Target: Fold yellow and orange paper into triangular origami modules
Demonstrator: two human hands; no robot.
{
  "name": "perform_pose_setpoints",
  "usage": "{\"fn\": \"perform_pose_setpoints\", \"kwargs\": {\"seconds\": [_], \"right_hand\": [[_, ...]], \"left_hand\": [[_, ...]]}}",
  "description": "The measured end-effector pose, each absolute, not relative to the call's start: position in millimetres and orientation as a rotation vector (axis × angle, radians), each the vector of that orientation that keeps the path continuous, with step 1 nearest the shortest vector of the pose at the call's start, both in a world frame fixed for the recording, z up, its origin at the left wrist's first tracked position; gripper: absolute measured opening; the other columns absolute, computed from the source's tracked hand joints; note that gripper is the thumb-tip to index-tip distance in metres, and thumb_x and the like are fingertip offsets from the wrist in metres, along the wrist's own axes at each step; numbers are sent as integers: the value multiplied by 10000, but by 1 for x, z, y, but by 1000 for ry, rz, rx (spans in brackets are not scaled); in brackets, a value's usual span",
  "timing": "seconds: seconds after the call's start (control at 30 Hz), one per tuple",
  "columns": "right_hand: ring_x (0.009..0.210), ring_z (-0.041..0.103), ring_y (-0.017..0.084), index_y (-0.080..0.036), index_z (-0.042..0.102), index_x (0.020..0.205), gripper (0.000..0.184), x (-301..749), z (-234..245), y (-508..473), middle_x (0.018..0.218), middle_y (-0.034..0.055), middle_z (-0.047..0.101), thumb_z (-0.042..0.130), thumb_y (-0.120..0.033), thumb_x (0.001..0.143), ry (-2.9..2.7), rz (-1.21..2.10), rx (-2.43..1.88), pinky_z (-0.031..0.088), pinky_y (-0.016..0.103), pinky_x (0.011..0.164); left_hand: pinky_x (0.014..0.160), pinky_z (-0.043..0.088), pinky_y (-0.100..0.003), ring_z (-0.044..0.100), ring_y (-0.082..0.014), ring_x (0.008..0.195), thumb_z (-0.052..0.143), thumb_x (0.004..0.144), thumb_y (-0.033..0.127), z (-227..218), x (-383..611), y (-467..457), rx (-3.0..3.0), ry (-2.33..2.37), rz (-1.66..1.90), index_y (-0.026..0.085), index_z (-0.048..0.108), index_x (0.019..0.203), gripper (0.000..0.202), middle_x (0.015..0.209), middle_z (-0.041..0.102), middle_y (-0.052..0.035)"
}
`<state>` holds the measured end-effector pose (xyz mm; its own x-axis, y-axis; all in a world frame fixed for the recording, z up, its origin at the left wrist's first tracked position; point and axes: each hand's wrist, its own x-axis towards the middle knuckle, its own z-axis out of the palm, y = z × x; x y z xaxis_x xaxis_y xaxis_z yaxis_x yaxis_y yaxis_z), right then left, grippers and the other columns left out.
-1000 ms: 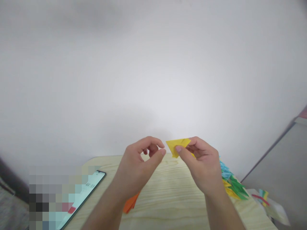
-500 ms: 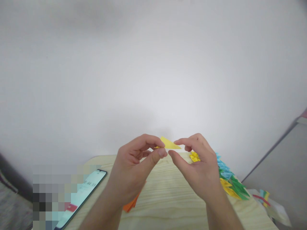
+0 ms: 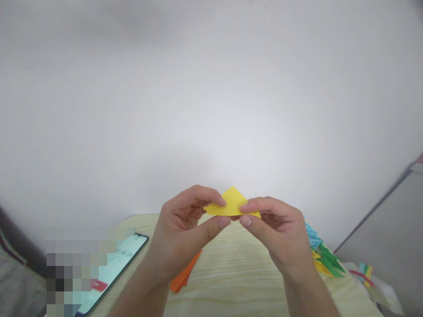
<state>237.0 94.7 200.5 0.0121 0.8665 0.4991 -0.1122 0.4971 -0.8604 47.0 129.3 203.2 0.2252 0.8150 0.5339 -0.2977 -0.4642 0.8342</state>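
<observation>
Above the counter (image 3: 238,277), w/ the wall (image 3: 211,110) behind, a folded yellow paper (image 3: 234,199) is held up btwn both hands. L hand (image 3: 187,226) & R hand (image 3: 280,229) each pinch it: index fingertip on the face, thumb at the lower edge, thumb tips near each other; other fingers curled, partly hidden.

Risks, my guess: uneven thumb pressure would skew the crease; 1 pinch going slack could let the paper pivot or slip; too much squeeze nr the R corner might bend that thin tip.

Orientation: approx. triangle, apex pointing up, long axis L–R along the lower edge, R end dipping a bit. No. of layers: can't tell.

Orange paper (image 3: 185,277) lies on the counter below L hand, phone (image 3: 115,275) farther L; blue folded pieces (image 3: 313,237) & green folded pieces (image 3: 332,262) past R hand.
</observation>
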Motion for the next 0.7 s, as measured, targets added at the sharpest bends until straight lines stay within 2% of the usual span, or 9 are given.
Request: {"fn": "perform_pose_setpoints", "kwargs": {"seconds": [0.13, 0.33, 0.7], "right_hand": [[904, 789, 221, -278, 837, 961, 117, 239, 202, 94, 969, 41, 835, 855, -234, 854, -1354, 855, -744, 638, 352, 860], [851, 794, 218, -282, 840, 947, 120, 240, 199, 94, 912, 34, 829, 865, -225, 844, -1314, 838, -770, 652, 335, 776], [852, 782, 214, -286, 851, 970, 120, 250, 195, 96, 941, 42, 834, 838, -219, 872, -1455, 626, -818, 643, 344, 810]], "left_hand": [[715, 533, -263, 668, -157, 803, 844, 814, 156, 204, 50, 126, 1562, 518, 1467, 221, 753, 873, 127, 840, 724, -15], [743, 525, -294, 668, -180, 812, 810, 849, 191, 204, 51, 126, 1580, 569, 1495, 208, 731, 840, 81, 840, 738, -34], [753, 528, -304, 654, -176, 809, 795, 863, 193, 204, 47, 128, 1609, 610, 1468, 206, 715, 843, 84, 862, 731, -38]]}}
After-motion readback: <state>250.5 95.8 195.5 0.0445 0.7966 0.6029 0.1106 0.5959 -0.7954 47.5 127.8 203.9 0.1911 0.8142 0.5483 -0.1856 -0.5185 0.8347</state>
